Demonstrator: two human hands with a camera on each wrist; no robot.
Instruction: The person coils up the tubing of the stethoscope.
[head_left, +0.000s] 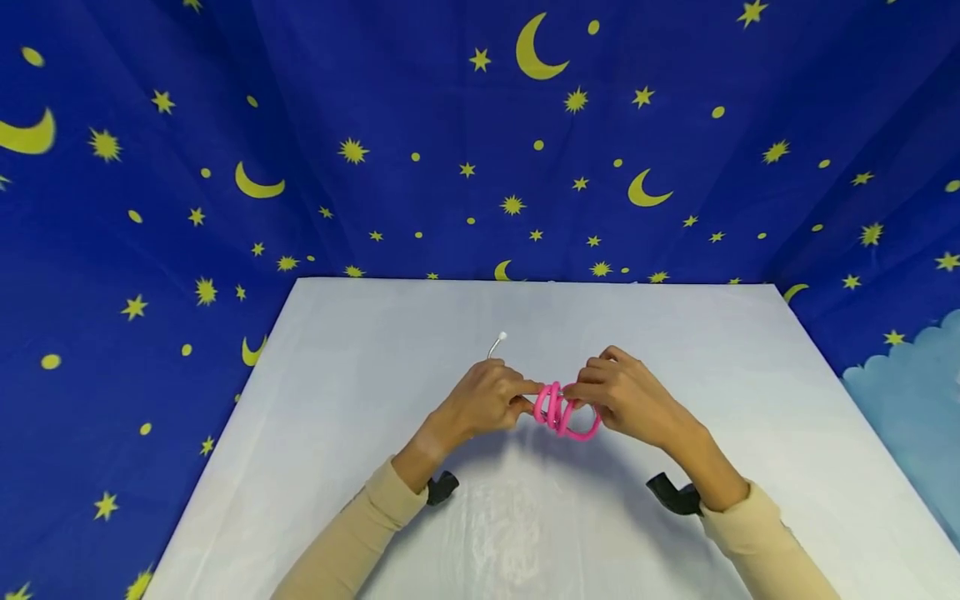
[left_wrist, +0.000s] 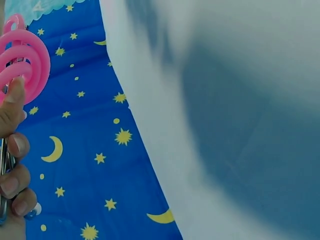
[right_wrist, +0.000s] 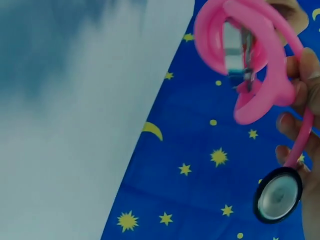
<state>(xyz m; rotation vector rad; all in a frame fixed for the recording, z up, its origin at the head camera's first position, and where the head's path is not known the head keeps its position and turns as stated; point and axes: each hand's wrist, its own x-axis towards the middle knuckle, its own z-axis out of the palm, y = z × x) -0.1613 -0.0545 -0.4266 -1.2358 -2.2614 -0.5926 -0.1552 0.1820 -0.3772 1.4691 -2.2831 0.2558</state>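
A pink stethoscope is held between both hands above the white table, its tubing coiled in several loops around its metal ear tubes. My left hand grips the metal tubes, with thumb and index finger at the near side of the coil. A white eartip sticks out beyond that hand. At the coil's other end, my right hand pinches the pink tubing. The round chestpiece, silver with a black rim, hangs by the right fingers in the right wrist view.
The white table spreads beneath both hands. A blue cloth with yellow moons and stars hangs behind and beside it. Black curved pieces stick out at both wrists, near the beige sleeves.
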